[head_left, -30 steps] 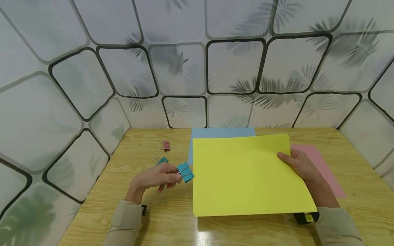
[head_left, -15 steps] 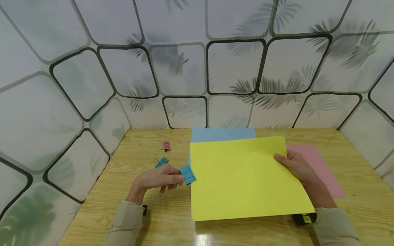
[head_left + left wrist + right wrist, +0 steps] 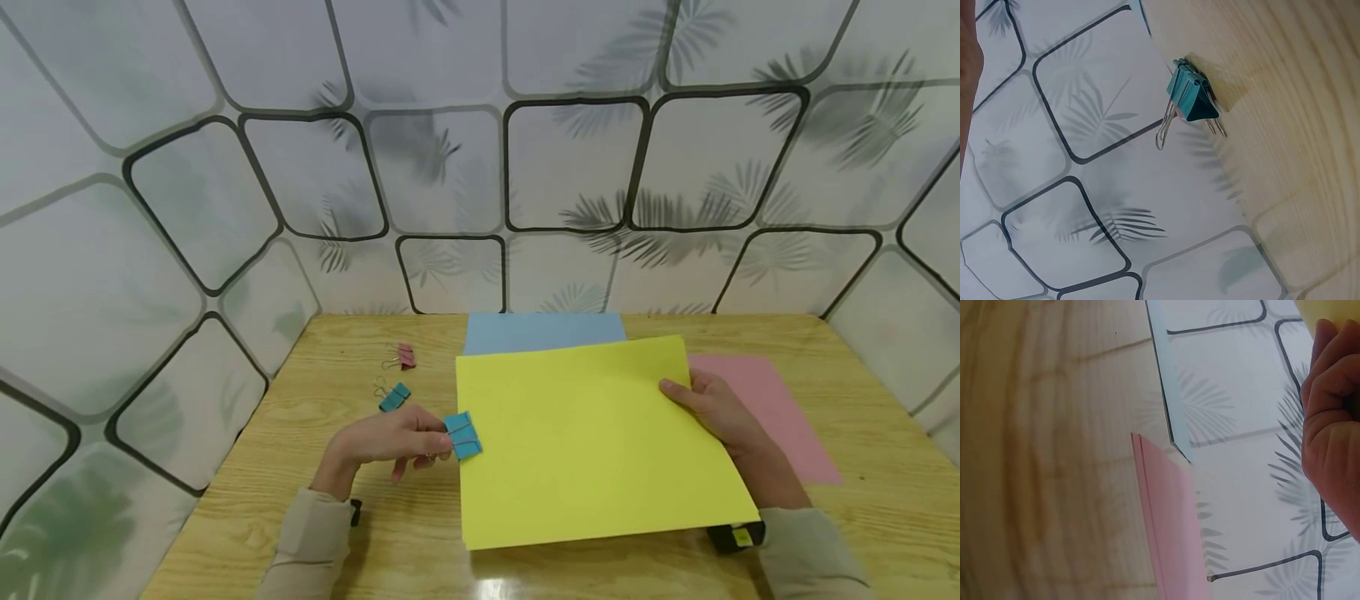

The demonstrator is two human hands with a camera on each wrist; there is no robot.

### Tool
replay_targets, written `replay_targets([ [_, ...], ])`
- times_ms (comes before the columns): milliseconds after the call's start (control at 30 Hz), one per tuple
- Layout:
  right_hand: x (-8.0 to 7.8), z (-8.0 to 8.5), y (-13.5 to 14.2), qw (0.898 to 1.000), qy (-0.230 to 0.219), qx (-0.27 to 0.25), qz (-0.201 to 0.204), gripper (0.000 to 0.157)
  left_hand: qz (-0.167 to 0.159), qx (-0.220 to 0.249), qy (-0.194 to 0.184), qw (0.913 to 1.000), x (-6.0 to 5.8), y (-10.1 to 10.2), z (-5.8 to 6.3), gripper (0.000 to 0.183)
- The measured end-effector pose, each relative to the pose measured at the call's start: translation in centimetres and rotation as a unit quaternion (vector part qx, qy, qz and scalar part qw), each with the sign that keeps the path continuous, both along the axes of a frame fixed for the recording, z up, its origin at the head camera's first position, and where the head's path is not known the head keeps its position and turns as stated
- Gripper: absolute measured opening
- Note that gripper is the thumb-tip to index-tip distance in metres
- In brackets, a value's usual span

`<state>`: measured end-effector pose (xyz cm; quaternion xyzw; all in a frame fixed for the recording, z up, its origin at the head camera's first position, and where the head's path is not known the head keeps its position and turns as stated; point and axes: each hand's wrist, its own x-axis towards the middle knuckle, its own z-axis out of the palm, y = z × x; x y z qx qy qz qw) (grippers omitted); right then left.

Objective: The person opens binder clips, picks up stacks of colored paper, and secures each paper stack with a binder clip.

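My right hand (image 3: 723, 415) grips a stack of yellow paper (image 3: 577, 450) by its right edge, thumb on top and fingers beneath, held over the table. In the right wrist view the curled fingers of that hand (image 3: 1335, 412) show against the yellow sheet's corner. My left hand (image 3: 397, 437) pinches a light-blue binder clip (image 3: 463, 435), which overlaps the left edge of the yellow paper. On the table just behind that hand lies a teal binder clip (image 3: 394, 397), seen large in the left wrist view as a teal clip (image 3: 1192, 94) with wire handles.
A pink binder clip (image 3: 406, 357) lies farther back on the left of the wooden table (image 3: 405, 542). Blue paper (image 3: 543, 329) lies behind the yellow stack, pink paper (image 3: 780, 417) to its right. A patterned wall (image 3: 450, 167) rises at the table's back edge.
The yellow paper and my right hand have shifted left and slightly toward me. My left hand has brought the blue binder clip right, from beside the paper's left edge to over it.
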<state>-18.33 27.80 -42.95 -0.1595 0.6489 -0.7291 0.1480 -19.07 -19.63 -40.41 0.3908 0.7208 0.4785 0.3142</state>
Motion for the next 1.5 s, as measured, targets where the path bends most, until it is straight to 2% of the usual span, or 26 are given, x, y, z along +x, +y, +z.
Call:
replay_targets([
  [267,-0.13,-0.18,-0.14,1.0,-0.002,0.001,0.009,0.024,-0.014,-0.027,-0.009,0.9995,0.12,0.09,0.13,0.042],
  [433,-0.11,-0.24,-0.31,1.0,-0.009,0.007,0.008,0.024,-0.013,-0.027,-0.013,0.9995,0.17,0.03,0.14,0.043],
  [867,-0.05,-0.26,-0.69,0.999,-0.002,-0.012,0.044,0.028,-0.021,-0.025,-0.013,0.9994,0.05,0.08,-0.11,0.043],
  [1133,-0.07,-0.32,-0.63,0.999,-0.001,-0.007,0.043,0.027,-0.024,-0.032,-0.006,0.9992,0.01,0.14,-0.02,0.045],
  [1300,-0.02,0.01,-0.21,1.0,0.011,0.002,0.028,0.026,-0.028,-0.023,-0.002,0.9994,-0.05,0.01,-0.02,0.045],
  [1500,0.1,0.28,0.25,0.999,0.013,-0.022,0.033,0.028,-0.038,-0.009,0.001,0.9992,-0.1,-0.27,0.22,0.044],
])
